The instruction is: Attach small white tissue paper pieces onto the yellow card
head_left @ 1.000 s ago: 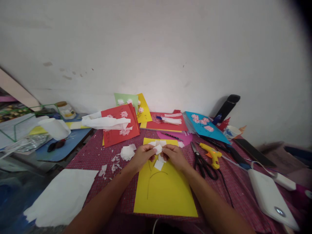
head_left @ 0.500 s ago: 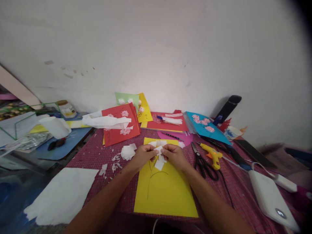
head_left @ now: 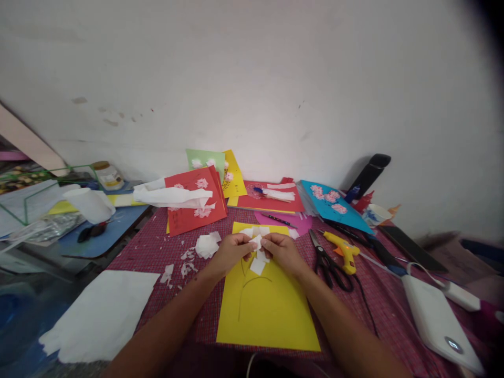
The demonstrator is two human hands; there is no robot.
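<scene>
Over the upper part of a yellow sheet [head_left: 275, 315] my two hands meet around a small white piece of tissue paper [head_left: 256, 241]. My left hand [head_left: 236, 251] pinches its left side between thumb and fingers. On the other side my right hand [head_left: 281, 251] pinches it the same way. More white paper squares [head_left: 258, 266] lie on the sheet below and behind the fingers. Thin dark curved lines are drawn on the yellow sheet. Left of my left hand sits a pile of white paper pieces [head_left: 207, 245], with torn scraps [head_left: 188, 269] beside it.
To the right lie black scissors [head_left: 326, 262], a yellow glue gun [head_left: 343, 249] with its cord, and a white power bank [head_left: 437, 320]. Cards with paper blossoms, one red [head_left: 192, 210] and one blue [head_left: 334, 205], stand at the back. A large white sheet [head_left: 102, 312] hangs over the left edge.
The small paper piece between my fingertips looks slightly more folded or gathered. Both hands stay in nearly the same place, and the things around them have not moved.
</scene>
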